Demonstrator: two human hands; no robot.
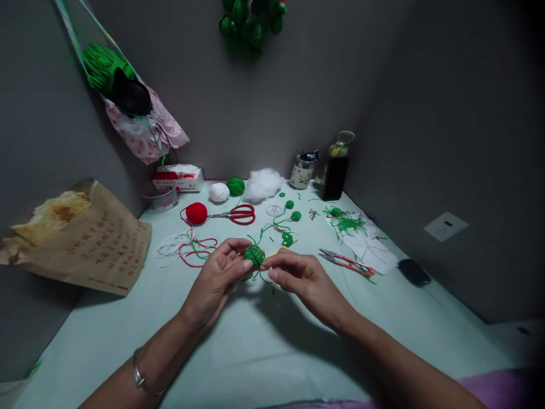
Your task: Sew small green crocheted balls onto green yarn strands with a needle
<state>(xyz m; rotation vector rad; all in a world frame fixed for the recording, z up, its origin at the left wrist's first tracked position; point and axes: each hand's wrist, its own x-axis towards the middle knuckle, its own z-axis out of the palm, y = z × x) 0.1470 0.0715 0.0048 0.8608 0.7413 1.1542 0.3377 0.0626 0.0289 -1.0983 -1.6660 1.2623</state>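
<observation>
Over on the far left a brown paper bag (91, 244) with flatbread poking out leans at the wall, and above it a bundle of green cord (102, 63) hangs over a pink floral bag (147, 129). Along the back of the pale table (255, 346) sit a tissue box (179, 177), a red yarn ball (196, 213), a white yarn ball (218, 192) and a green yarn ball (235, 185), with red scissors (242, 214) just in front of them and loops of white cord (170, 245) lying nearer the person. The left hand (217, 275), a bracelet (138, 372) on its wrist, is raised just off the table with thumb and fingers closed on the left side of a small green knotted ball (254, 255). That ball sits between the 2 hands, held above the cloth, near the middle of the table. The right hand (300, 275) meets it from the other side, thumb and forefinger pinched together against the ball's right edge; a thin dark strand dangles below. Behind are white stuffing (264, 183), a jar (302, 170) and a dark bottle (336, 170). Further right lie orange-handled snips (347, 262), a white sheet (366, 241) strewn with green cord scraps, and a black object (414, 271) at the table's edge.
</observation>
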